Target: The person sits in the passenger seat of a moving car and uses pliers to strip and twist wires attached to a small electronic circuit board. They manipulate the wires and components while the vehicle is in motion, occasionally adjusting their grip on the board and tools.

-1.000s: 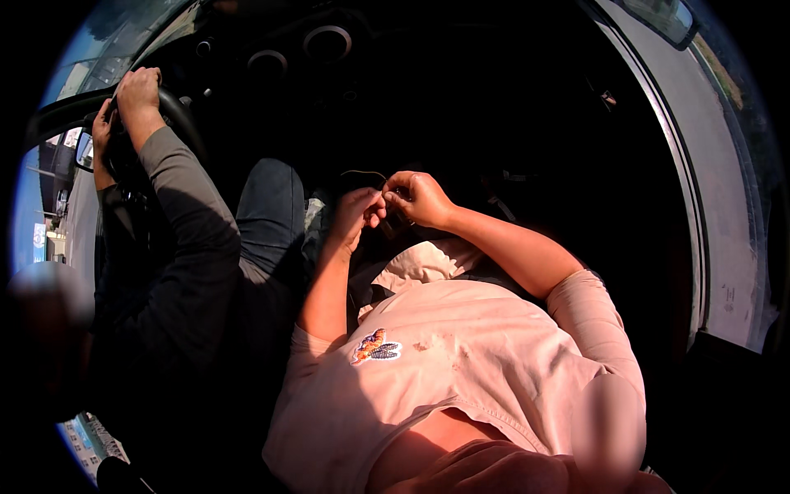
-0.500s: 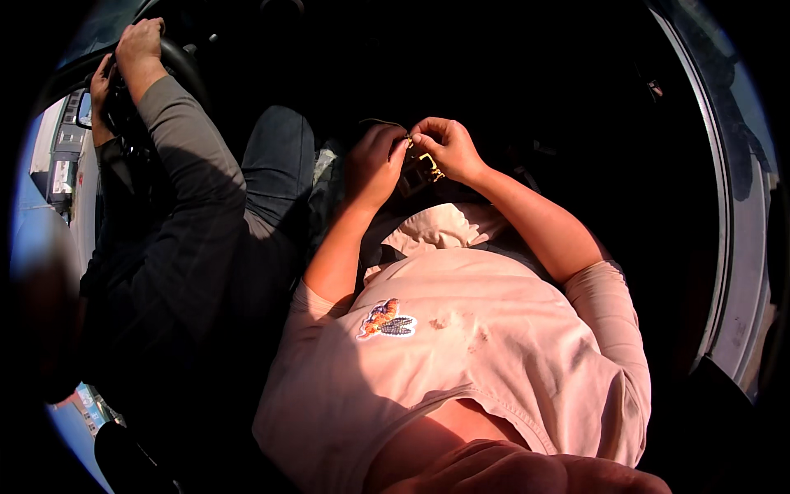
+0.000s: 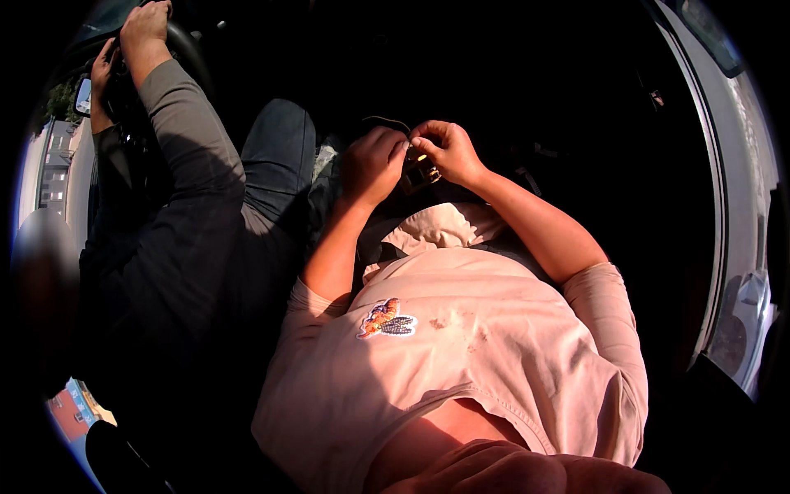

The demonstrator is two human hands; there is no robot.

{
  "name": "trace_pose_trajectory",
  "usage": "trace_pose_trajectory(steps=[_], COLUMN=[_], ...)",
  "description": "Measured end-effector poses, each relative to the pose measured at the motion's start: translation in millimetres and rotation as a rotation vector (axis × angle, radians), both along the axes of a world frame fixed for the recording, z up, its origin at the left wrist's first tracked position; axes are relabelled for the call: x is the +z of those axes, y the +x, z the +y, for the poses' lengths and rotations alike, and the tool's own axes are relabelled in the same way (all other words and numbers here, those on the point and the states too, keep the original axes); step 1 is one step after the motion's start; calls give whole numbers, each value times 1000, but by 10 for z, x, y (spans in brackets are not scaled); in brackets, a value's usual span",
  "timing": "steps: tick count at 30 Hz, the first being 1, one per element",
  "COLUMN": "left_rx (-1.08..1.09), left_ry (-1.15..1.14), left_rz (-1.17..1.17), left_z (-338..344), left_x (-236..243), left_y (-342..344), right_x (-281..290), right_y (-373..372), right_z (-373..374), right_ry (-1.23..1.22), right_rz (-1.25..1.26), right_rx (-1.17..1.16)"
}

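Observation:
My left hand [image 3: 374, 165] and my right hand [image 3: 451, 154] meet fingertip to fingertip above my lap, both closed in a pinch. A thin yellowish cord [image 3: 387, 120] curves over the left hand to where the fingertips meet. How it lies between the fingers is too small to make out. Just below the hands is a small dark boxy thing [image 3: 421, 174] with bright yellow parts, mostly in shadow, its kind unclear.
On my left a person in a dark sleeve [image 3: 193, 123] has both hands on a steering wheel [image 3: 188, 62]; that person's knee [image 3: 280, 148] is near my left arm. A vehicle door frame [image 3: 714, 206] runs along my right. Deep shadow hides much of the space ahead.
More of the cord shows, arching above my left hand. Less of the yellow parts below the fingers is lit. Both hands stay pinched together. The view outside the windows has shifted.

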State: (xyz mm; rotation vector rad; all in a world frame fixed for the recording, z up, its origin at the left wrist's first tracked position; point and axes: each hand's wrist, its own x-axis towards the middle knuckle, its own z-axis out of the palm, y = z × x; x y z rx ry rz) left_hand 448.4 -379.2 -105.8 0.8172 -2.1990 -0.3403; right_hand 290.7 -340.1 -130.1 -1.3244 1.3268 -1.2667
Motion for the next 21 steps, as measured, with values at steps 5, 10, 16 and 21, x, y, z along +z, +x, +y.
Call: trace_pose_trajectory(steps=[5,10,16,21], left_rx=[-24,-54,10,-14], left_ry=[479,830,240,126], left_rz=[70,223,92,10], left_z=[-61,-107,-28,-13], left_x=[-99,-124,-8,8], left_y=[30,36,-35,-27], right_x=[4,30,-31,0], right_y=[3,-4,-43,-17], right_z=[14,7,-26,-15], right_ry=[-7,-14,-15,20], right_rz=[-13,25,25,-29], right_rx=[31,-20,-40,-27])
